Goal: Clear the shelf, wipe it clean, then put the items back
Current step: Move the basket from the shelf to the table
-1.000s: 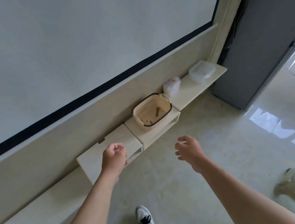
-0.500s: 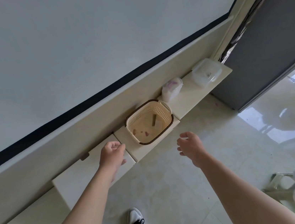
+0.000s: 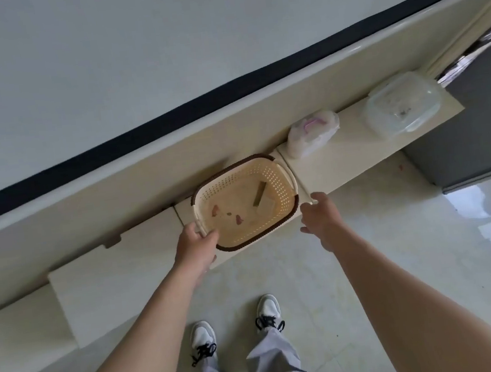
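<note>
A low cream shelf [image 3: 346,158] runs along the wall. On it stands a beige perforated basket [image 3: 270,172] with a brown rim, holding a few small brownish bits, an olive stick and a white card. My left hand [image 3: 194,243] grips the basket's near left rim, thumb over the edge. My right hand [image 3: 319,217] hovers by the basket's right end with loosely curled fingers and holds nothing; whether it touches the basket I cannot tell. Further right on the shelf lie a soft wipes pack [image 3: 312,133] and a clear lidded container [image 3: 401,105].
A cream box section [image 3: 110,282] juts out from the ledge on the left. A grey door panel [image 3: 479,132] stands at the right end of the shelf. Below are the glossy tiled floor [image 3: 382,230] and my two shoes.
I have stepped closer and the view now looks down on the basket. Both hands have reached forward; my left hand has taken hold of the basket's rim, and my right has arrived at its right end.
</note>
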